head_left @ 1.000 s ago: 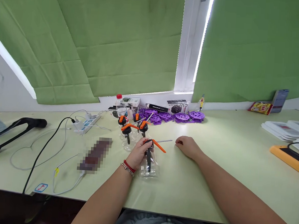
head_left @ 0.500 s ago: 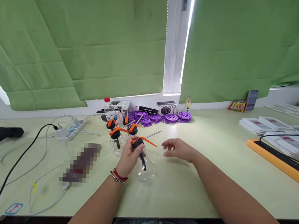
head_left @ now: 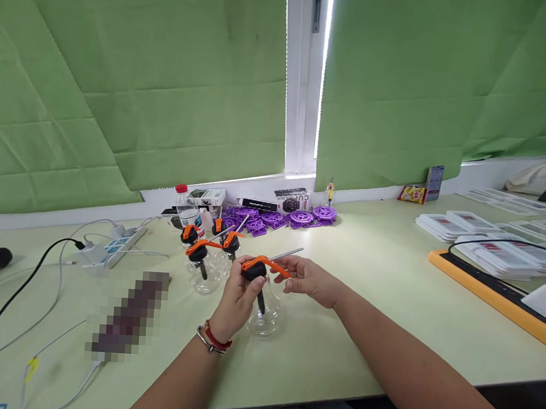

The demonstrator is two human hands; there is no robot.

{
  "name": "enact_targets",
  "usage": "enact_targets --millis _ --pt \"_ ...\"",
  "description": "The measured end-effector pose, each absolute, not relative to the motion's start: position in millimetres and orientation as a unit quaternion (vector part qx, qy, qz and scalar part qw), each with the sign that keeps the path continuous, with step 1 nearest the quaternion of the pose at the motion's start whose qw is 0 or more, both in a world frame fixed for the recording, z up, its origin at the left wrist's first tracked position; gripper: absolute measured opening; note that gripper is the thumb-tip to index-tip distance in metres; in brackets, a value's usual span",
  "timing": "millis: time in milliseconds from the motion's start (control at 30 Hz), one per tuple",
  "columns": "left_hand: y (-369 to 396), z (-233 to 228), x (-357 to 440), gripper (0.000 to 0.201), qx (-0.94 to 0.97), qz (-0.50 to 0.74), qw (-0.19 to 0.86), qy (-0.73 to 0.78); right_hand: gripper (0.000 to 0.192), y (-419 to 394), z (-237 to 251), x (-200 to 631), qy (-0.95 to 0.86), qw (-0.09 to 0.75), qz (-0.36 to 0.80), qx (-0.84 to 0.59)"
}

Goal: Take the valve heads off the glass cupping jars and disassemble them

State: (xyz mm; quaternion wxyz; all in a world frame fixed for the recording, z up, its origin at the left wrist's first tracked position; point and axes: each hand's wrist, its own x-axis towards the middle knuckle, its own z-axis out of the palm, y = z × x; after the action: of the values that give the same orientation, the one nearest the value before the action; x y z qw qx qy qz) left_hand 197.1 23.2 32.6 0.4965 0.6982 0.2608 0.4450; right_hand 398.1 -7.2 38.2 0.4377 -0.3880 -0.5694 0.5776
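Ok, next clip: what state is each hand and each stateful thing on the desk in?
Left hand: closed around the black pump head.
Right hand: fingers pinched at the orange trigger lever.
Clear plastic oil-can bottle: upright, pump head fitted.
Three similar bottles behind: upright, capped.
White power strip: plugged with adapters.
Green blinds: lowered.

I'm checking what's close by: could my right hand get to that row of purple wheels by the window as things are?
Probably yes. The right hand is at the orange lever of the spray bottle, and bare table lies between it and the purple wheels; nothing stands in that path.
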Motion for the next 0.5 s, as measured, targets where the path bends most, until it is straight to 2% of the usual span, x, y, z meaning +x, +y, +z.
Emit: enact_targets --millis 133,200,267,333,400,500 --pt "22.0 26.0 202.6 0.043 0.748 0.437 0.436 0.245 0.073 -10.1 39.7 389.7 -0.62 0.433 0.514 -0.405" --pt "23.1 24.2 200.8 0.046 0.793 0.44 0.347 0.241 0.072 -11.0 36.1 380.6 -0.649 0.446 0.462 -0.408" --pt "26.7 24.9 194.6 0.044 0.819 0.453 0.23 0.267 0.062 -11.1 31.2 373.1 -0.655 0.457 0.431 -0.42" --pt "33.1 27.3 185.3 0.039 0.798 0.48 0.118 0.344 0.049 -10.3 26.8 369.1 -0.643 0.455 0.42 -0.45" --pt "41.4 29.4 176.2 0.035 0.736 0.499 0.052 0.454 0.041 -8.4 24.1 368.5 -0.623 0.451 0.422 -0.479" --pt "53.9 30.4 169.0 0.037 0.693 0.442 0.065 0.566 0.035 -4.5 21.9 370.1 -0.611 0.44 0.415 -0.511"
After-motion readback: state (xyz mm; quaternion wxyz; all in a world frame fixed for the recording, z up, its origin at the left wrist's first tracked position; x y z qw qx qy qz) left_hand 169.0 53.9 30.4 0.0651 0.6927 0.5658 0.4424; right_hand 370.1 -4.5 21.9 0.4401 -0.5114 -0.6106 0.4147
